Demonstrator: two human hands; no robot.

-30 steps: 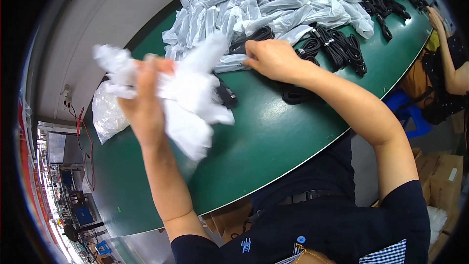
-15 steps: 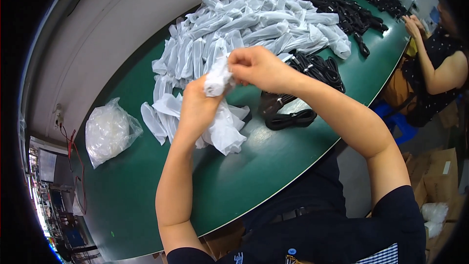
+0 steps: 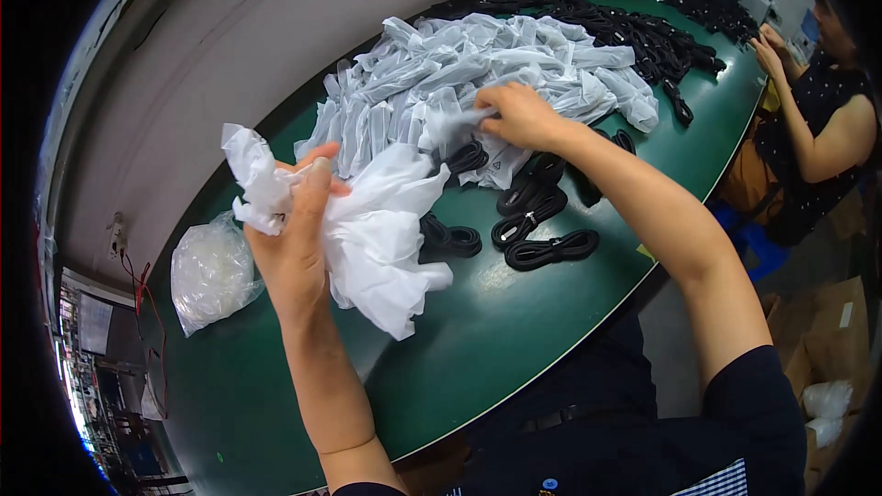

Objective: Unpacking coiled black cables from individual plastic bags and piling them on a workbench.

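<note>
A bunch of thin white plastic bags [image 3: 386,239] is gripped in my left hand [image 3: 299,248], its ends spreading out on both sides of the fingers. My right hand [image 3: 524,118] is closed, pinching the edge of a translucent plastic bag [image 3: 490,165] smeared by motion. Beside that bag lies a coiled black cable [image 3: 467,158]; whether it is inside the bag I cannot tell. More coiled black cables [image 3: 551,250] lie on the green table nearer to me, and another coil [image 3: 450,237] is partly hidden behind the white bags.
Beyond my hands rises a heap of filled translucent bags [image 3: 496,60]. Loose black cables [image 3: 634,32] run along the far side of the green table [image 3: 230,395]. At left sits a clear bag of whitish contents [image 3: 213,276]. A person [image 3: 822,133] works at far right, near cardboard boxes [image 3: 827,331].
My hands have moved apart: the left went left with the white bags, fanning them out. The right has moved right and away, drawing a bag over beside the cables.
</note>
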